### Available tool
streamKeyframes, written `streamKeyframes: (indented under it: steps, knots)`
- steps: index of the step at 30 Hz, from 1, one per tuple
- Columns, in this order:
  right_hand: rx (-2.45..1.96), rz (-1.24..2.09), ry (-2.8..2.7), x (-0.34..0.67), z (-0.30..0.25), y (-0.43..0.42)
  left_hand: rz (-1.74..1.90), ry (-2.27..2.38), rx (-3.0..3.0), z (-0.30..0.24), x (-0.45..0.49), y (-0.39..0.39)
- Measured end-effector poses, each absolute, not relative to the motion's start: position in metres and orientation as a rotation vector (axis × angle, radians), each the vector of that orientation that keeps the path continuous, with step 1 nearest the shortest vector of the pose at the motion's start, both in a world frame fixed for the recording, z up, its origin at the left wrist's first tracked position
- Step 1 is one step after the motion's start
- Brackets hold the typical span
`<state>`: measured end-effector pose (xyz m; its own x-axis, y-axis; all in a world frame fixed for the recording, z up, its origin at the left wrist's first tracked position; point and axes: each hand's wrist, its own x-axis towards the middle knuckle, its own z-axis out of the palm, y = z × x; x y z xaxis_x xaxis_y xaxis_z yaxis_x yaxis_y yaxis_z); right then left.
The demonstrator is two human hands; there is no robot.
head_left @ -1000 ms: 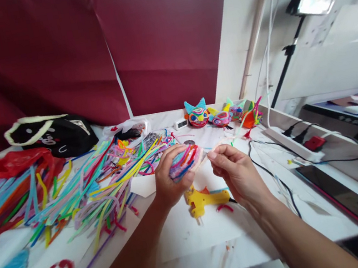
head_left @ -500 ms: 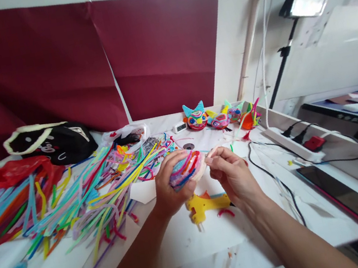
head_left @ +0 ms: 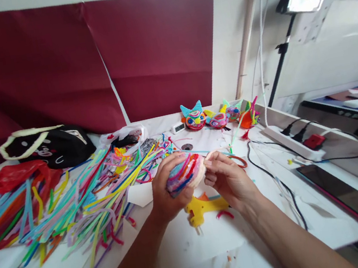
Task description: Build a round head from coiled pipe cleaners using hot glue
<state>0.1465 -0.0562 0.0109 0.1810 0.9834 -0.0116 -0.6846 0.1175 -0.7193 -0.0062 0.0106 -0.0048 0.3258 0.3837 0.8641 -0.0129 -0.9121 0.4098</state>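
My left hand (head_left: 167, 190) is wrapped round a rounded craft piece (head_left: 186, 173) covered in rows of fuzzy pipe cleaner in blue, purple, pink, red and white. At its right edge, my right hand (head_left: 228, 176) is closed in a pinch on a pale pipe cleaner (head_left: 208, 156) that runs along the rim. The fingertips partly hide where that strand meets the piece. Below both hands a yellow glue gun (head_left: 201, 211) lies on white paper, its front end behind my right hand. A short red pipe cleaner piece (head_left: 225, 214) is beside it.
Loose pipe cleaners (head_left: 85, 210) cover the table's left side, near a black bag (head_left: 53, 147). Finished colourful figures (head_left: 194, 117) stand at the back. To the right are a power strip (head_left: 296, 143), a black cable (head_left: 271, 175) and a phone (head_left: 346, 201).
Both hands and the craft piece have shifted slightly left in view, along with the whole scene. More of a brown ring-like strand now shows behind my right hand. The grips look the same.
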Motion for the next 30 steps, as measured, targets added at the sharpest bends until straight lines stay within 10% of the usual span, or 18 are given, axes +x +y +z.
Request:
streamKeyframes:
  steps: [30]
  knots:
    - [-0.604,1.442,-0.389,0.157,0.000,-0.056,1.617,0.247,2.316,-0.006,0.000,0.009]
